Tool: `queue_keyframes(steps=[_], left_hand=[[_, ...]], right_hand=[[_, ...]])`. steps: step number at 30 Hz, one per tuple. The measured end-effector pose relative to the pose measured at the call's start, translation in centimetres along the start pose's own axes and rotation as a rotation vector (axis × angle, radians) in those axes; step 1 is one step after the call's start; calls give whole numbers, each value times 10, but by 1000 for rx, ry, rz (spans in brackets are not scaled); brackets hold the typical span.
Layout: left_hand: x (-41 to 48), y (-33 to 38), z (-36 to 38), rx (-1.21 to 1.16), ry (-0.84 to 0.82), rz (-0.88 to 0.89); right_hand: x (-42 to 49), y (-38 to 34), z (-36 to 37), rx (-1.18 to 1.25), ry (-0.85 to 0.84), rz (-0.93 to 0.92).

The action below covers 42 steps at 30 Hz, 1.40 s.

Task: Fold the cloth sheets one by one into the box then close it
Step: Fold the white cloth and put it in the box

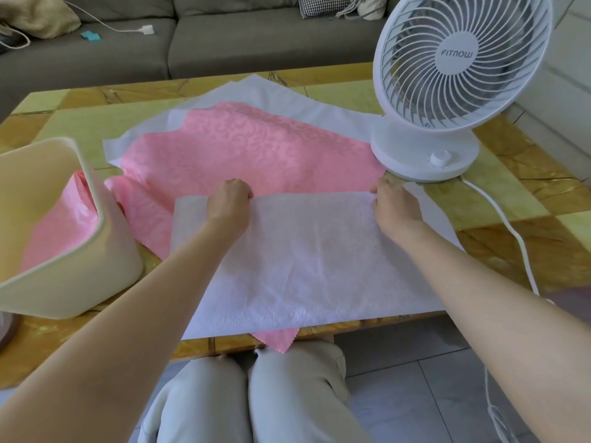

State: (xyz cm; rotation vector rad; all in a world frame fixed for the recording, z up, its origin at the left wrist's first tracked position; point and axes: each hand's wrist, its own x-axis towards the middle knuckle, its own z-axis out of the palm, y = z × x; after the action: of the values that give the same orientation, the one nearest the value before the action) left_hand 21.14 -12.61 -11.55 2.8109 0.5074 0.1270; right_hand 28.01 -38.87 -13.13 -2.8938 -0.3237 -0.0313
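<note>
While the cream box (80, 282) stands open-topped at the left end of the tiled surface (511, 199), a bundle of pink cloth (60, 228) lies inside it. Just right of the box, a pink sheet (243, 148) is spread over a larger white sheet (281, 91), whose corners show beyond it on the far side. Nearer the person, a folded white sheet (303, 260) covers the pink sheet's near part and reaches the front edge of the surface, where a pink corner pokes out below. The left hand (228, 203) grips this sheet's far edge, fingers curled over it, a little in from the left corner. The right hand (396, 207) pinches the far right corner, fingers curled, just beside the base of a white fan (460, 75).
</note>
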Motion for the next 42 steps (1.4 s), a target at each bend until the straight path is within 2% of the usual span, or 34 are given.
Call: queue_keyframes(steps=[4,8,11,16,26,32,39,42], left_hand=[[-14,9,-1,-93,-6,54],[-51,25,4,-141,1,161],[-90,36,10,-227,-87,208],[-138,35,22,-144,-190,229],[-181,25,22,49,-264,399],[-193,18,19,138,-315,439],[-200,19,15,122,-272,395],[-201,24,11,142,-239,356]], right_hand=[[-18,-15,5,64,-37,-58],[-62,-47,4,221,-60,-204],[-103,-68,5,270,-105,-297],[-154,-72,11,217,-188,-434],[-185,-34,5,41,-199,-356],[-193,-7,5,-74,-248,-396],[-197,6,-3,17,-263,-338],[-198,9,-8,70,-199,-289]])
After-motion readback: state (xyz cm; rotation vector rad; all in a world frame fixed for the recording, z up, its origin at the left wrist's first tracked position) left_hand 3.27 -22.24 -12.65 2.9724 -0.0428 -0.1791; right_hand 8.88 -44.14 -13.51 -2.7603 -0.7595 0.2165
